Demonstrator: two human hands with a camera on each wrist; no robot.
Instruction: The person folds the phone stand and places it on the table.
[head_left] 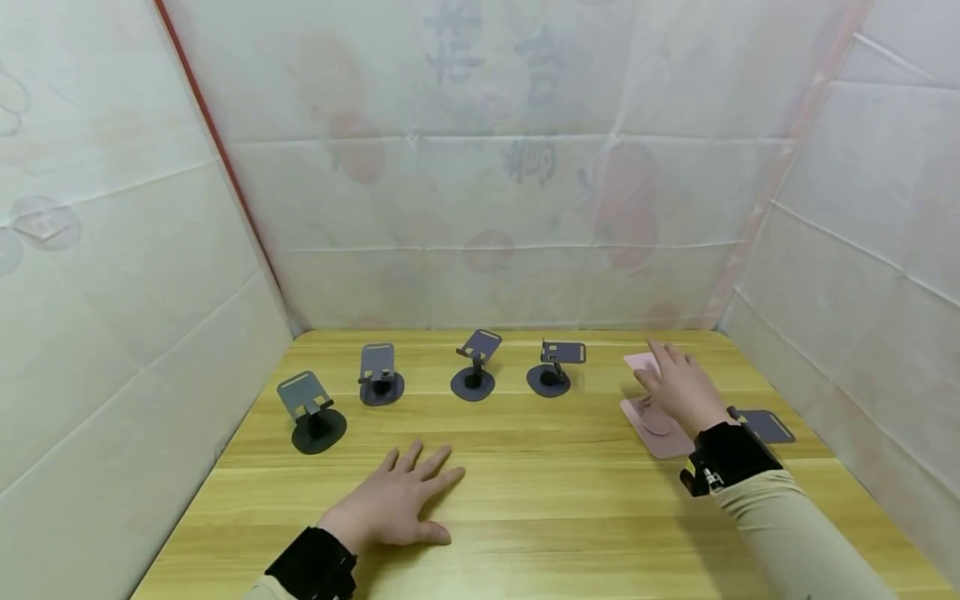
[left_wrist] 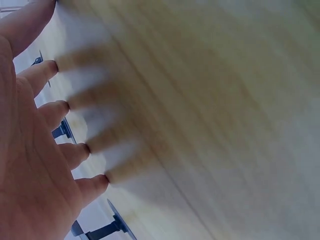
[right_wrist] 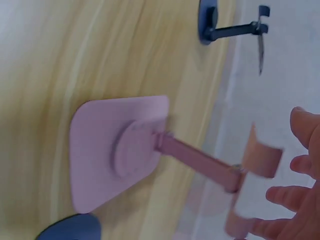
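Pink plastic makes up the one phone stand [head_left: 651, 421] the right hand [head_left: 678, 386] reaches over, at about three o'clock on the wooden table [head_left: 525, 508]; it is the only pink one among six stands. Four dark grey-blue stands [head_left: 472, 367] stand upright in a curving row from nine o'clock round to one o'clock, and a fifth dark one [head_left: 765, 425] lies at about four o'clock, just beyond the right wrist. The pink stand has a flat, rounded, roughly square base with a raised round disc on it, a slim arm rising from that disc, and a plate [head_left: 642, 362] at the arm's far end. Its long axis runs from the base, nearer the person, away toward twelve o'clock, where the plate points. The right hand's fingers are spread and fairly straight around the plate, not curled about it; whether they touch it cannot be told. The left hand [head_left: 401, 500] lies flat at six o'clock, fingers splayed on the bare wood, holding nothing.
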